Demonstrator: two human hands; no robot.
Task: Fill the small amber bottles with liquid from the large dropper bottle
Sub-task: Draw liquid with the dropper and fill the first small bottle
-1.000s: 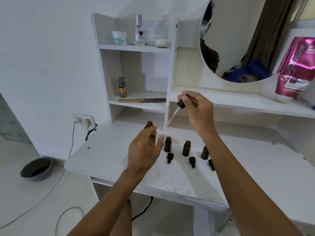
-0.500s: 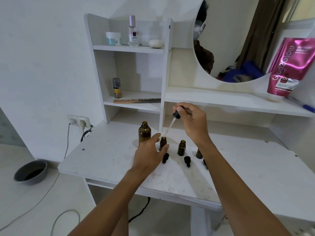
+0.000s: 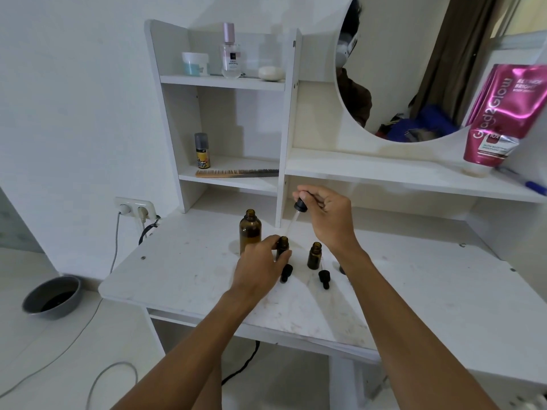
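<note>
Steadying a small amber bottle [image 3: 283,245] near the back edge of the tabletop [image 3: 192,276], the left hand [image 3: 260,263] has its grip wrapped round the bottle's body. The right hand [image 3: 328,220] pinches the black bulb of the dropper [image 3: 297,213]. The glass tip slants down towards the bottle's open neck.

The fill will likely go best with the tip centred over the neck before any squeeze. The bulb should be pressed slowly, with the bottle held upright and flat on the tabletop.

The large dropper bottle [image 3: 250,229] stands uncapped just behind the left hand. A second small bottle [image 3: 314,255] waits open beside the first. Two black caps [image 3: 286,273] lie in front of them, towards the front edge.

The clear pipette nearly vanishes against the white shelf, so whether it holds liquid cannot be told. Dark glass hides every fill level. A third small bottle [image 3: 342,269] is almost wholly hidden behind the right wrist.
</note>
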